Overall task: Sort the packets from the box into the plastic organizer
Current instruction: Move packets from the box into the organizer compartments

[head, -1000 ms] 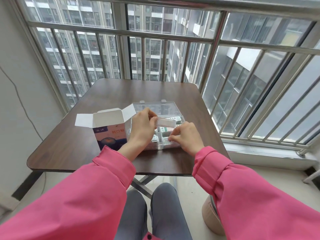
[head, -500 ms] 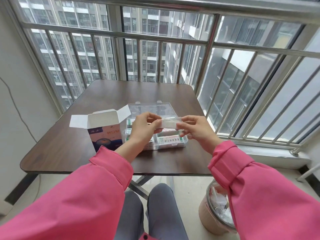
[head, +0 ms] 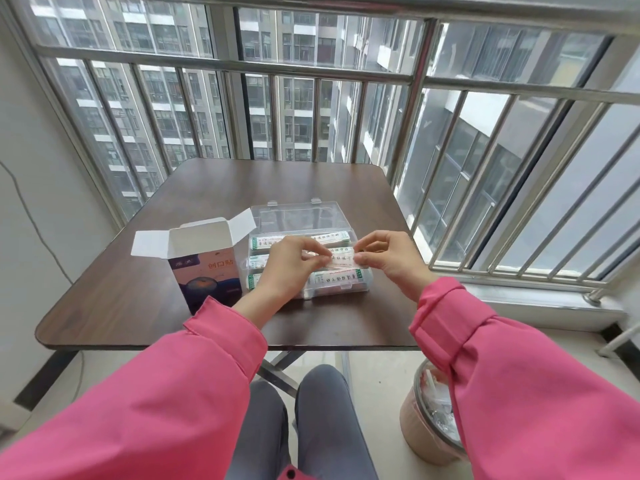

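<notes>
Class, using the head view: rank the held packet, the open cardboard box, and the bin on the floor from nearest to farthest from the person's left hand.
1. Packet: pinched in the left hand itself, over the plastic organizer.
2. Open cardboard box: on the table just to the hand's left.
3. Bin: down on the floor, to the right, beyond the table edge.

Box (head: 204, 268) left of organizer (head: 360, 289) (touching), packets (head: 332, 279) inside, on table (head: 138, 306)

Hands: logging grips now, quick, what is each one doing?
Left hand: pinches one end of the packet.
Right hand: pinches the packet's other end.
</notes>
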`<action>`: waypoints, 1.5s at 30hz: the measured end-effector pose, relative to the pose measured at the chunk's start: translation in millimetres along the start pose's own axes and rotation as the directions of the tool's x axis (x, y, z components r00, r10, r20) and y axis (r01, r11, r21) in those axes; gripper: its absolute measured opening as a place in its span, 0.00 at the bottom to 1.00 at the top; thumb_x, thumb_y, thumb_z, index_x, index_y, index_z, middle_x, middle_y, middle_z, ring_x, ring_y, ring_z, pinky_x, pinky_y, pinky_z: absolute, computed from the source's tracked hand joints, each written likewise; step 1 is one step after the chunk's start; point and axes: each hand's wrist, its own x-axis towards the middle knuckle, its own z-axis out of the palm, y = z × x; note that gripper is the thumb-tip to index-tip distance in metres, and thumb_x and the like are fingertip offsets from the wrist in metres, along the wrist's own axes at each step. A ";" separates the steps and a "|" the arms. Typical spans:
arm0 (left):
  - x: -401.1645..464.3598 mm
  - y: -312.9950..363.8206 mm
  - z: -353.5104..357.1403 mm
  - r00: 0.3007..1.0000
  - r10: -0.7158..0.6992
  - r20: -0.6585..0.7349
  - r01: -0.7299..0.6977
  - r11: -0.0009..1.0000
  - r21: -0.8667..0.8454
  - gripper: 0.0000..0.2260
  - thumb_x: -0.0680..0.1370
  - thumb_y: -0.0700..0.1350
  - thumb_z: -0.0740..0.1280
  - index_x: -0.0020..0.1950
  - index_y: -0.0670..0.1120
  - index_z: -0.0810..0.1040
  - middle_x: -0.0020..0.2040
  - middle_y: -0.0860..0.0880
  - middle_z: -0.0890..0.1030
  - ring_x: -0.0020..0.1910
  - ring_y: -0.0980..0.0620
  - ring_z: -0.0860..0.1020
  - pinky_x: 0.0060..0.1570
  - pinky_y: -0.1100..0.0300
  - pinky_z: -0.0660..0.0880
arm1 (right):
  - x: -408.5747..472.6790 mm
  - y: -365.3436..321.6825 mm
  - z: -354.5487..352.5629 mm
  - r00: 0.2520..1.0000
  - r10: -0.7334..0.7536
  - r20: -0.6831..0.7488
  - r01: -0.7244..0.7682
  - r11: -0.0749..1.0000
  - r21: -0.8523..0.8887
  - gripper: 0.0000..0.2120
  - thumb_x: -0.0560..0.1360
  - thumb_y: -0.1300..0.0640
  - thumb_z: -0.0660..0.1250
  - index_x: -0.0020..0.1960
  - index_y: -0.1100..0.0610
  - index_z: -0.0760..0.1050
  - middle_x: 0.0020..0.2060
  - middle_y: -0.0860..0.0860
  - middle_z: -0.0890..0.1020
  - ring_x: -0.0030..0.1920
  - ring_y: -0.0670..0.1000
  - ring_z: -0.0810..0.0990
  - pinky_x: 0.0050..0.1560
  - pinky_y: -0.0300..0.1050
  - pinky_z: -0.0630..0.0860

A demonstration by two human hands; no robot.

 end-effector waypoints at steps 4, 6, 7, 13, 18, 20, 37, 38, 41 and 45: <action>3.1 1.1 5.3 0.999 0.028 0.034 -0.035 0.974 0.224 0.09 0.73 0.35 0.69 0.52 0.41 0.82 0.47 0.44 0.81 0.44 0.50 0.78 0.46 0.68 0.69 | 3.8 1.6 7.5 0.995 -0.089 -0.034 0.075 0.950 -0.304 0.09 0.65 0.67 0.74 0.41 0.57 0.81 0.36 0.54 0.81 0.38 0.49 0.78 0.47 0.40 0.76; 4.8 0.7 7.8 0.997 0.046 0.069 -0.067 0.935 0.348 0.10 0.73 0.35 0.69 0.53 0.41 0.82 0.48 0.43 0.81 0.48 0.48 0.78 0.49 0.66 0.68 | 2.3 1.9 12.3 0.990 -0.142 -0.004 0.128 0.898 -0.421 0.07 0.65 0.67 0.73 0.42 0.59 0.82 0.35 0.54 0.81 0.37 0.48 0.77 0.43 0.33 0.72; 5.6 0.0 9.3 0.996 0.047 0.080 -0.075 0.916 0.394 0.10 0.73 0.35 0.69 0.53 0.42 0.82 0.49 0.43 0.82 0.51 0.47 0.78 0.52 0.63 0.69 | 1.6 2.4 13.9 0.987 -0.163 0.014 0.152 0.880 -0.451 0.07 0.66 0.67 0.72 0.42 0.59 0.83 0.35 0.53 0.80 0.37 0.48 0.76 0.40 0.30 0.70; 5.0 2.8 14.7 0.989 0.073 0.129 -0.147 0.618 0.773 0.11 0.76 0.41 0.65 0.55 0.54 0.79 0.55 0.53 0.79 0.59 0.47 0.70 0.51 0.51 0.61 | 2.6 8.6 17.9 0.972 -0.227 0.064 0.219 0.768 -0.602 0.06 0.68 0.64 0.71 0.43 0.56 0.82 0.42 0.54 0.83 0.43 0.51 0.77 0.50 0.47 0.75; 6.6 5.8 11.5 0.985 0.100 0.138 -0.169 0.488 0.856 0.08 0.75 0.45 0.66 0.53 0.54 0.80 0.54 0.52 0.77 0.57 0.48 0.70 0.52 0.51 0.61 | -2.2 4.2 15.7 0.962 -0.239 0.135 0.252 0.575 -0.778 0.05 0.73 0.56 0.69 0.47 0.53 0.82 0.46 0.51 0.81 0.52 0.54 0.74 0.51 0.48 0.70; 9.1 6.4 11.8 0.987 0.078 0.140 -0.160 0.475 0.865 0.09 0.75 0.45 0.67 0.53 0.54 0.80 0.54 0.51 0.76 0.57 0.47 0.70 0.50 0.52 0.60 | -4.1 2.2 15.3 0.963 -0.237 0.125 0.229 0.484 -0.844 0.07 0.74 0.51 0.67 0.49 0.51 0.81 0.49 0.50 0.81 0.55 0.54 0.73 0.52 0.48 0.68; 7.4 10.6 5.8 0.993 0.031 0.114 -0.103 0.706 0.701 0.10 0.78 0.49 0.65 0.56 0.48 0.78 0.56 0.45 0.73 0.61 0.44 0.70 0.58 0.49 0.65 | -6.8 -6.6 16.2 0.982 -0.182 0.059 0.150 0.546 -0.825 0.10 0.76 0.51 0.65 0.50 0.55 0.81 0.52 0.52 0.81 0.57 0.56 0.74 0.54 0.49 0.69; 4.7 11.1 1.9 0.993 0.078 0.091 -0.118 0.760 0.639 0.10 0.78 0.48 0.65 0.57 0.46 0.77 0.55 0.45 0.73 0.59 0.44 0.71 0.57 0.50 0.67 | -8.6 -8.7 16.9 0.978 -0.206 0.040 0.153 0.568 -0.809 0.11 0.76 0.50 0.65 0.50 0.55 0.81 0.51 0.53 0.81 0.56 0.56 0.74 0.55 0.49 0.70; -5.6 15.1 -15.6 0.974 0.228 -0.018 -0.190 0.851 0.489 0.13 0.76 0.47 0.67 0.56 0.43 0.73 0.50 0.46 0.74 0.52 0.45 0.74 0.51 0.52 0.71 | -9.7 -20.7 24.9 0.959 -0.285 0.014 0.202 0.644 -0.738 0.11 0.77 0.51 0.64 0.49 0.56 0.81 0.49 0.55 0.82 0.54 0.57 0.75 0.55 0.50 0.71; -22.5 7.3 -55.7 0.881 0.418 -0.221 -0.262 0.821 0.507 0.16 0.71 0.44 0.72 0.55 0.42 0.72 0.47 0.47 0.73 0.48 0.46 0.74 0.45 0.50 0.74 | -16.3 -47.3 53.5 0.884 -0.464 0.065 0.401 0.678 -0.617 0.10 0.76 0.55 0.65 0.55 0.57 0.79 0.51 0.55 0.80 0.56 0.55 0.74 0.56 0.44 0.67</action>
